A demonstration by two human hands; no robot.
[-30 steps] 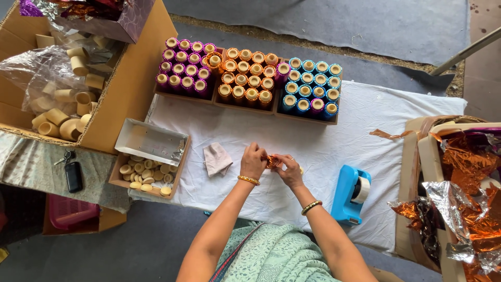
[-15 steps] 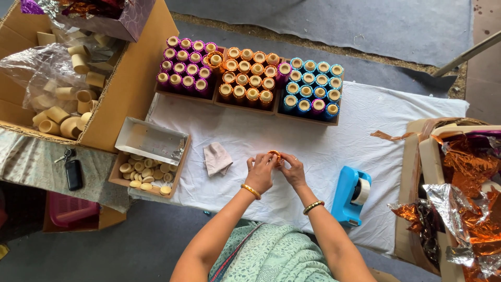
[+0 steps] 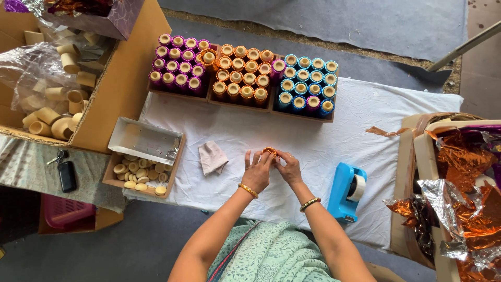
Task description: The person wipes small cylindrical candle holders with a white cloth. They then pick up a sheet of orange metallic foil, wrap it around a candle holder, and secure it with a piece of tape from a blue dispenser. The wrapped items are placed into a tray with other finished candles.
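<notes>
Both hands (image 3: 272,169) together, fingers pinched

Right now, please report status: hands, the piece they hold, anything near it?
Left hand and right hand both on the orange foil-wrapped tube, upright on the white cloth. Blue tape dispenser apart, right. Nothing blocking.

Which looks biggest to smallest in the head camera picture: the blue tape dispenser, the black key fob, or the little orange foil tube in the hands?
1. Blue tape dispenser
2. Black key fob
3. Orange foil tube, partly hidden by fingers

Glossy orange foil (image 3: 270,151) wraps the tube; matt white cloth (image 3: 313,141) covers the table; the dispenser (image 3: 342,192) is smooth blue plastic.
</notes>
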